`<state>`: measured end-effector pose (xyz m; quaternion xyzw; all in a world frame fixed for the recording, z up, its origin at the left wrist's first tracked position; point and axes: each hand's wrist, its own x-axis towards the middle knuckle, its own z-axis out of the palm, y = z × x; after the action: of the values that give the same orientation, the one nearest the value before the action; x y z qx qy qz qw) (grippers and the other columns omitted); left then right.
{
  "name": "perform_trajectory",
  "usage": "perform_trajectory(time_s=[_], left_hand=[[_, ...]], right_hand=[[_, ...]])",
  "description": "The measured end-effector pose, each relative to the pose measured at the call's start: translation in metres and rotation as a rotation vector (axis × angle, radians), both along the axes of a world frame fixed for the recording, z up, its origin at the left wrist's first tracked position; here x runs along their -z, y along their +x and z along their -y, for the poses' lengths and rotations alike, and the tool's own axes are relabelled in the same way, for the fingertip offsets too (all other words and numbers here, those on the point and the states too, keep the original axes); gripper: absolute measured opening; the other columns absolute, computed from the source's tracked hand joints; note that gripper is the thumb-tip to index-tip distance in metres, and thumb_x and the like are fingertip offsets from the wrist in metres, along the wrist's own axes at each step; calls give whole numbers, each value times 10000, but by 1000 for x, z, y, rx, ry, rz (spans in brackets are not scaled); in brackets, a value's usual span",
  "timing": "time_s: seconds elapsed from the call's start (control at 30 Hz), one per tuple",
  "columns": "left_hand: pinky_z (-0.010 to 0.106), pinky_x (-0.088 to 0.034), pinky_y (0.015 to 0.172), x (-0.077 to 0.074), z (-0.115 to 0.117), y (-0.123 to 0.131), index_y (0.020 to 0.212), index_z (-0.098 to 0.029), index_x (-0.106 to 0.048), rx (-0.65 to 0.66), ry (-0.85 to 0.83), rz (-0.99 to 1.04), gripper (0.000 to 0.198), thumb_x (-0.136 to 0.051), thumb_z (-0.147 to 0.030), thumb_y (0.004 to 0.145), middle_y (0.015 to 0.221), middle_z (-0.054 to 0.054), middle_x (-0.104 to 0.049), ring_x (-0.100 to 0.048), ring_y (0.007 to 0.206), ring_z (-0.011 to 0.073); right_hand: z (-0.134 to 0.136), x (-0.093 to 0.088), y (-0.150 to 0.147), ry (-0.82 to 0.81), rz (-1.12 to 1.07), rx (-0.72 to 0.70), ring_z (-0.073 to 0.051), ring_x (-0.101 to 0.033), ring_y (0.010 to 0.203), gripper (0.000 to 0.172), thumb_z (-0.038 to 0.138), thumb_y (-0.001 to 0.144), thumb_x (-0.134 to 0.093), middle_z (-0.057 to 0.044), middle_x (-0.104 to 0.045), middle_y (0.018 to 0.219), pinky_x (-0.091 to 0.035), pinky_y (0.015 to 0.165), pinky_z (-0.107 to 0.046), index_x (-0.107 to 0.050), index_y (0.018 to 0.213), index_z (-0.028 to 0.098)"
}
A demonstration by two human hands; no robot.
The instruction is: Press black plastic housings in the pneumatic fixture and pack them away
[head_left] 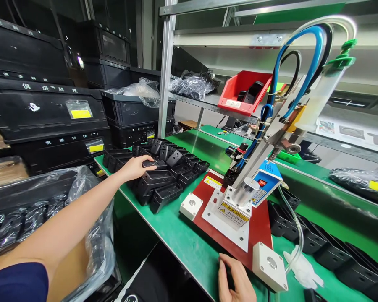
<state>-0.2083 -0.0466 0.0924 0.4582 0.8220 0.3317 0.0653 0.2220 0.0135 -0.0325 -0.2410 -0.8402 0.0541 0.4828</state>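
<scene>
My left hand point(137, 167) reaches over the stack of black parts, its fingers closed round one small black plastic housing point(155, 164). More black plastic housings point(166, 197) lie stacked beneath and around it on the green bench. My right hand point(236, 280) rests at the bench's front edge, fingers loosely bent and apart, holding nothing. Just beyond it is the red base point(229, 251) of a pressing machine, with a white button box point(271, 264) to the right and another button box point(191, 205) to the left. A metal cylinder point(247, 191) stands on the machine's white plate.
Tubes point(318, 42) and a syringe barrel point(323, 92) rise above the machine. A red bin point(244, 92) hangs behind. Black housings point(330, 253) line the right side beside a crumpled white glove or cloth point(304, 268). At left stands a plastic-lined crate point(94, 235) below stacked black crates point(44, 109).
</scene>
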Motion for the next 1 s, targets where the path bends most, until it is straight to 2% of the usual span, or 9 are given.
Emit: perform_trajectory(time_s=[0.2,0.37,0.47,0.57,0.77,1.0], left_hand=[[276,-414,590,3,-2,-3,1043,-217,-654,9,-11,19,591,-591,-679,679,599,1,-620,-583,594,199],[280,-428,586,11,-4,-6,1090,-205,-635,-5,17,52,639,-544,-712,711,632,14,-642,-578,573,188],[281,-469,679,16,-3,-9,1132,-208,-611,-1,67,58,648,-487,-721,755,896,50,-712,-619,695,186],[277,-466,766,20,1,-10,1123,-226,-618,9,113,34,608,-499,-702,764,1094,45,-690,-622,805,186],[278,-434,725,28,5,-8,1109,-211,-644,-118,185,-27,576,-527,-663,772,892,38,-697,-577,713,182],[274,-434,705,30,3,-10,1105,-211,-649,-135,175,-16,597,-519,-688,769,887,40,-695,-574,698,182]], right_hand=[[2,-3,-1,-11,3,6,-175,-681,741,116,217,907,-558,-63,-686,846,-561,654,-252,-639,982,182],[2,-4,-1,-31,4,30,-176,-687,723,131,253,915,-552,-59,-694,837,-564,646,-249,-650,970,185],[2,-4,-1,-36,9,36,-171,-690,721,136,261,916,-553,-52,-695,831,-563,643,-239,-655,964,186],[3,-2,-1,-57,-1,40,-169,-687,724,139,275,916,-559,-49,-693,829,-560,645,-235,-661,961,192],[8,0,-7,-160,-83,100,-179,-682,741,222,370,928,-542,-59,-693,840,-558,665,-255,-685,925,200],[7,2,-9,-191,-106,97,-180,-682,712,252,407,919,-555,-61,-696,831,-564,662,-257,-692,918,196]])
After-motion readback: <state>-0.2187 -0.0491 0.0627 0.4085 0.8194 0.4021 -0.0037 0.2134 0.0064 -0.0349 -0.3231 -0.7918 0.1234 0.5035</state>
